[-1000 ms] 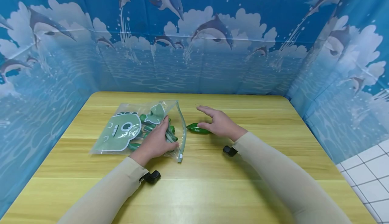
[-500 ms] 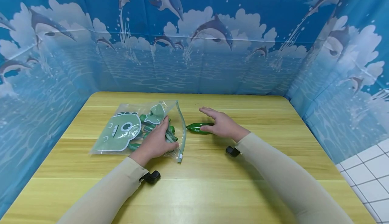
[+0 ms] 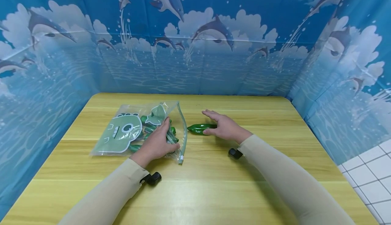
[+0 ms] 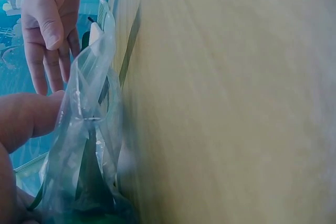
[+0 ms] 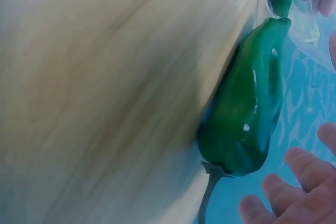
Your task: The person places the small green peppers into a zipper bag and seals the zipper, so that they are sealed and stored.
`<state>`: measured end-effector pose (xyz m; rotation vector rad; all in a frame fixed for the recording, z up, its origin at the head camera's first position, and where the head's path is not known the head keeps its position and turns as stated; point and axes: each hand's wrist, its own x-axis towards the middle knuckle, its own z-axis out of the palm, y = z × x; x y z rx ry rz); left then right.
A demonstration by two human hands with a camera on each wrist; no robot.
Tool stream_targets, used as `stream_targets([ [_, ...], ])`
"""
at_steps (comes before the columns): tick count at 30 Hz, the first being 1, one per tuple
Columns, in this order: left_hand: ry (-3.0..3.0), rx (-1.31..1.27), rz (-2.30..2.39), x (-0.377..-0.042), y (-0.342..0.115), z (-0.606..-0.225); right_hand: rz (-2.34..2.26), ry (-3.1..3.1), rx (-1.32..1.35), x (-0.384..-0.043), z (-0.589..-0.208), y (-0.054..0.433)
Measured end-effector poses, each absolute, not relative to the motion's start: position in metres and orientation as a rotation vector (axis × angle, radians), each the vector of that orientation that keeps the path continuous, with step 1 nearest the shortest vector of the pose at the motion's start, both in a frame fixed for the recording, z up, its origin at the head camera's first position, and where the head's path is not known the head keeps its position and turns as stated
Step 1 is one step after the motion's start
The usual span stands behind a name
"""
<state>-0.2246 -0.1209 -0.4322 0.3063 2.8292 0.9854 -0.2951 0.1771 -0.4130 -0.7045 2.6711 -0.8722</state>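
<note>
My left hand (image 3: 156, 143) lies over the mouth end of a clear slider zip bag (image 3: 117, 135) printed with a green cartoon face, holding its gathered plastic between thumb and fingers. Inside the bag are several green peppers (image 3: 134, 147). Just right of the bag's mouth a single glossy green pepper (image 3: 197, 128) lies on the table, its tip toward the bag and its dark stem on the far side in the right wrist view. My right hand (image 3: 226, 127) hovers at the stem end, fingers spread and holding nothing; its thumb overlaps the pepper in the head view.
The bag's zip strip (image 3: 184, 123) runs along its right edge, with a white slider (image 3: 181, 157) at the near end. All this sits on a yellow wooden table (image 3: 195, 191). A blue dolphin-print curtain (image 3: 201, 65) closes in the back and sides.
My right hand has drifted slightly to the right along the loose pepper, exposing more of it. The left hand and the bag have kept their places.
</note>
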Motion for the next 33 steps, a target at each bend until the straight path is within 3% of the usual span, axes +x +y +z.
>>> stream_targets([
  [33, 2.831, 0.312, 0.988, -0.226, -0.121, -0.433, -0.679, 2.673, -0.695, -0.301, -0.427, 0.181],
])
